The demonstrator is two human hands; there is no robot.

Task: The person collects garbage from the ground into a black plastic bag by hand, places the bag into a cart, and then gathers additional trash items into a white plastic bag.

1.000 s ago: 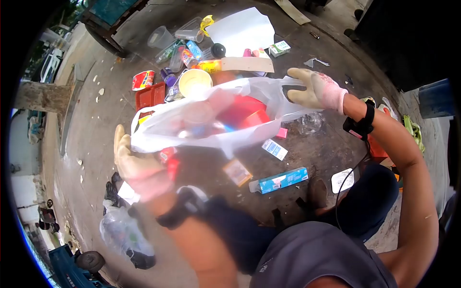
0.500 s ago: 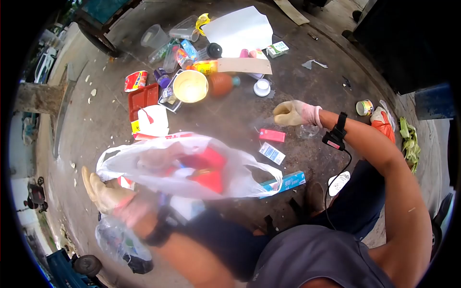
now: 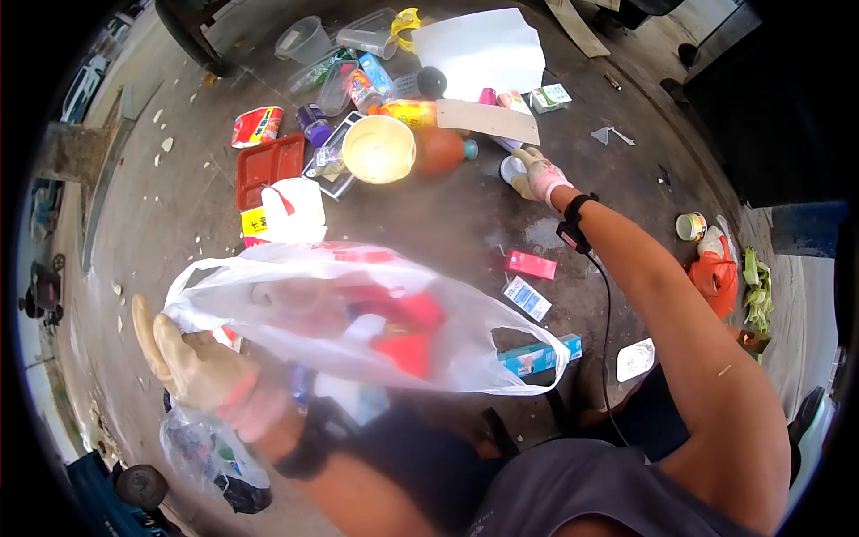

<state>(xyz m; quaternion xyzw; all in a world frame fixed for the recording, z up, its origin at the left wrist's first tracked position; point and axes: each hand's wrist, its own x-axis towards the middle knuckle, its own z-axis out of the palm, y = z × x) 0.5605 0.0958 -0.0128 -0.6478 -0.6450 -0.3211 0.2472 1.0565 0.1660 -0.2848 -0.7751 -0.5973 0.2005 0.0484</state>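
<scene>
My left hand (image 3: 197,367), in a cream glove, grips the left side of a white plastic carrier bag (image 3: 465,345). The bag's mouth is spread wide, and red and white items show hazily through it. Farther out, my gloved right hand (image 3: 540,177) has its fingers around a small white round tub (image 3: 511,168) on the ground, partly covering it. Beside the tub lie a brown cardboard strip (image 3: 488,119) and an orange-brown bottle (image 3: 440,152) with a pale blue cap. A cream-coloured bucket (image 3: 379,149) stands left of the bottle.
A pink carton (image 3: 531,264), a blue-and-white box (image 3: 526,298) and a long turquoise box (image 3: 541,356) lie right of the bag. A red tray (image 3: 270,170) and noodle cup (image 3: 257,127) sit left. A clear bag (image 3: 210,452) rests below my left hand.
My right hand has moved forward and left from above the pink carton to the white tub and closed around it. My left hand still holds the bag; the whole view has shifted slightly.
</scene>
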